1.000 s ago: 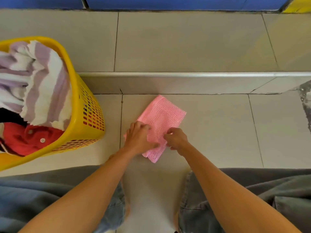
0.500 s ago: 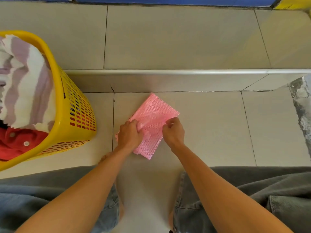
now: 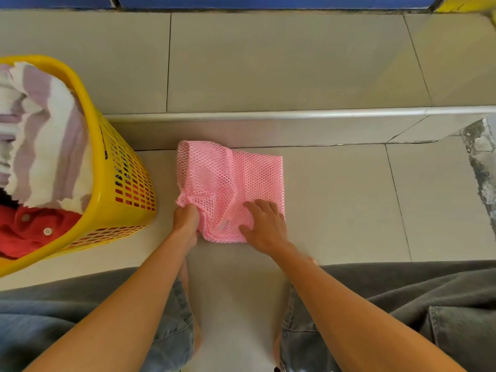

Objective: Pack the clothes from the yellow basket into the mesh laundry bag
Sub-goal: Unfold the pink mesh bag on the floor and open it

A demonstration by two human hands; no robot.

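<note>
A pink mesh laundry bag (image 3: 236, 178) lies partly unfolded on the tiled floor in front of me. My left hand (image 3: 186, 221) pinches its near left corner. My right hand (image 3: 264, 224) rests flat on its near right part with fingers spread, pressing the mesh down. At the left stands the yellow basket (image 3: 120, 167), tilted toward me. It holds a white and purple striped garment (image 3: 48, 135) on top and a red buttoned garment (image 3: 29, 229) below.
A low tiled step with a metal edge strip (image 3: 295, 114) runs across just behind the bag. My knees in grey trousers (image 3: 402, 291) frame the near floor. A rough patch of broken floor (image 3: 480, 162) is at the right edge.
The bag has been spread from a small folded square into a wider sheet. My right hand moved from pinching the fold to lying flat on the mesh; my left hand keeps its grip.
</note>
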